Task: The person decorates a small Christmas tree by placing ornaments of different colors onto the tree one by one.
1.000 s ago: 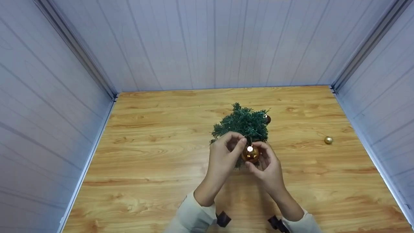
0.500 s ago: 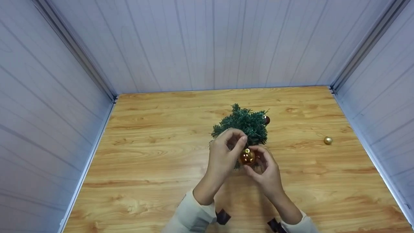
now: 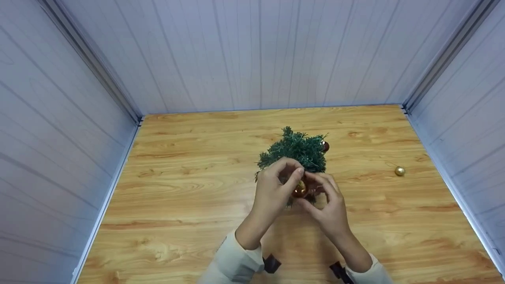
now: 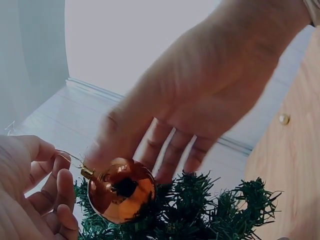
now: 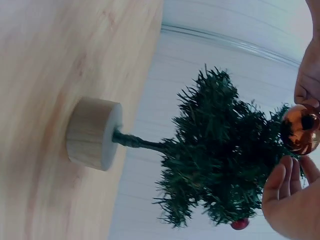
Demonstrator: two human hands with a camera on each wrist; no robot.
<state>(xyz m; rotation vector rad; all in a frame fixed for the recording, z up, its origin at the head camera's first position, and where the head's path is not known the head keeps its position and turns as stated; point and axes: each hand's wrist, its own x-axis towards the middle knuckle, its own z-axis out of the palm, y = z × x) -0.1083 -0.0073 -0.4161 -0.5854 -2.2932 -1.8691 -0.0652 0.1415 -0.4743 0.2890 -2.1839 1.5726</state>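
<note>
A small gold bauble lies on a wood-grained tabletop, with pale, streaked wall panels on three sides.

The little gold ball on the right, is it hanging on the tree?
No, the little gold ball lies on the wooden table, apart from the green tree.

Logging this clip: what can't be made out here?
Head: the string of the copper Christmas ball, behind the left hand.
Left wrist: finger detail of the right hand, blurred.
Right wrist: that ball's top, cut off by the right edge.
Head: wooden base of the artificial Christmas tree, behind tree and hands.
Right wrist: most of the red bauble, behind the tree.
Left wrist: surface of the small gold bauble, too small.
</note>
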